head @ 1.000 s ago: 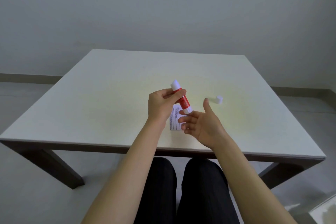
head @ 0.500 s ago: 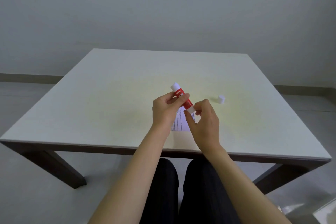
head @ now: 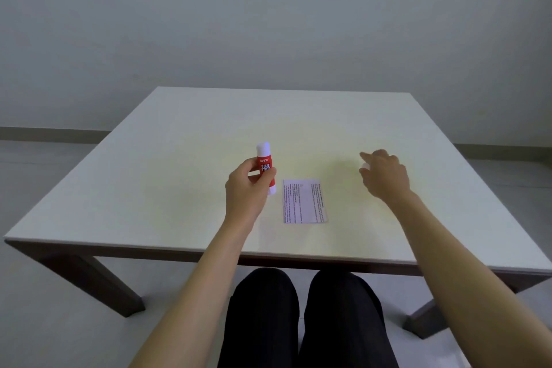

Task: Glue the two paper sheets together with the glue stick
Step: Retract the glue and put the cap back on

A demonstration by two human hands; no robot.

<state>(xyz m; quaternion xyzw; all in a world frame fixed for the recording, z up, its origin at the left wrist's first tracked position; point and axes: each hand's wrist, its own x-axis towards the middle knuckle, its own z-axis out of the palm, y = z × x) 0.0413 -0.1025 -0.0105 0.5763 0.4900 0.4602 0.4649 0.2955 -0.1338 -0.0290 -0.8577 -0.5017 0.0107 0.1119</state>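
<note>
My left hand (head: pixel 245 188) grips a red glue stick (head: pixel 264 165) with a white end, held upright just above the table, left of the paper. A small printed paper sheet (head: pixel 304 202) lies flat on the white table (head: pixel 179 140) between my hands; I cannot tell whether a second sheet lies under it. My right hand (head: pixel 385 178) is out to the right of the paper. Its thumb and index finger pinch the small white cap (head: pixel 365 165), which is mostly hidden by the fingers.
The table's near edge (head: pixel 268 254) runs just above my knees. A plain grey wall stands behind the table, with bare floor on both sides.
My right hand left the glue stick's lower end and moved right to the white cap. My left hand carried the stick left and turned it upright, uncovering the paper.
</note>
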